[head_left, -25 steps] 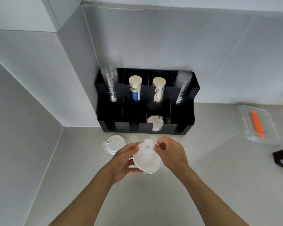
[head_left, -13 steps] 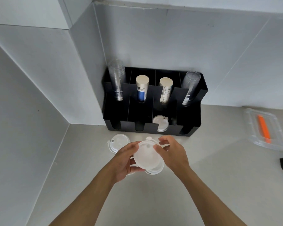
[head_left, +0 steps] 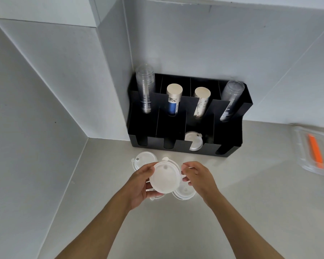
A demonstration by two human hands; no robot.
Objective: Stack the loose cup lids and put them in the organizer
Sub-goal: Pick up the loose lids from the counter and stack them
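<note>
Both hands hold one white cup lid (head_left: 165, 177) above the counter, in front of the black organizer (head_left: 230, 139). My left hand (head_left: 141, 181) grips its left rim and underside. My right hand (head_left: 198, 175) pinches its right rim. Under it, a second lid (head_left: 185, 192) lies on the counter at the right, and another lid (head_left: 145, 158) lies behind at the left. A sliver of a further lid (head_left: 156, 196) shows under my left hand. One lid (head_left: 193, 141) stands inside the organizer's third front slot.
The organizer sits in the wall corner, holding clear cup stacks (head_left: 145, 90) at both ends and two paper cup stacks (head_left: 173, 98) between. A clear plastic container (head_left: 314, 150) with an orange item lies at the right. Walls close off the left and back.
The view has shifted left, so the organizer and hands sit further right in frame. The held lid has tilted a little and stays between both hands.
</note>
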